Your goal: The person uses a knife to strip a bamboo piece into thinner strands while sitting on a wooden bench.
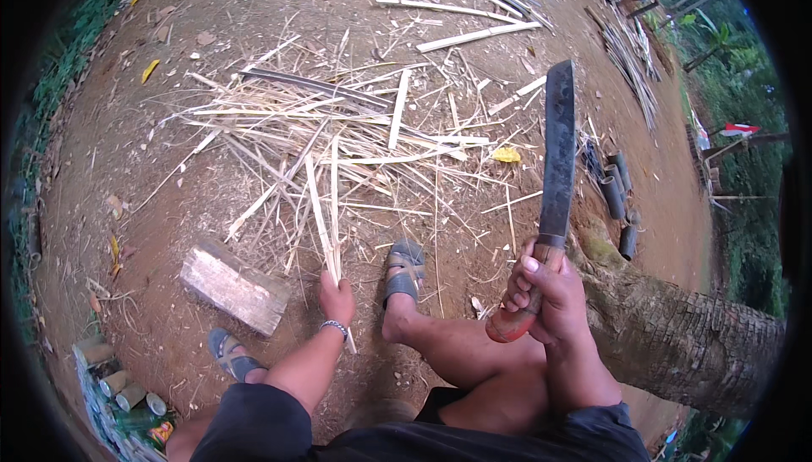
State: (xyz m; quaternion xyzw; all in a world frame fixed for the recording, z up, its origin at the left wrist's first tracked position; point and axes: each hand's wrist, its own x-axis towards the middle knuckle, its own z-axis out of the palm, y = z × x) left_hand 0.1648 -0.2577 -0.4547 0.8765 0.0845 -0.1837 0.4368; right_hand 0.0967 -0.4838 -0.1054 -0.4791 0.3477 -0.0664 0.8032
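My right hand (545,289) is wrapped round the wooden handle of a machete (558,149). Its long dark blade stands up and away from me, touching nothing. In my left hand (337,300) are thin pale bamboo strips (320,208), closed in the fingers near their lower end. The strips spread apart in a narrow V toward the far side, and a short end sticks out below my wrist. Beyond them lies a loose heap of split bamboo strips and shavings (279,115) on the dirt. The far ends of the held strips overlap this heap.
A squared wood block (234,286) lies left of my left hand. On the right a thick log (685,335) reaches close to my right forearm. Dark bamboo tubes (613,191) lie beyond it. Long split bamboo (474,37) rests at the far side. My sandalled feet (404,272) flank the strips.
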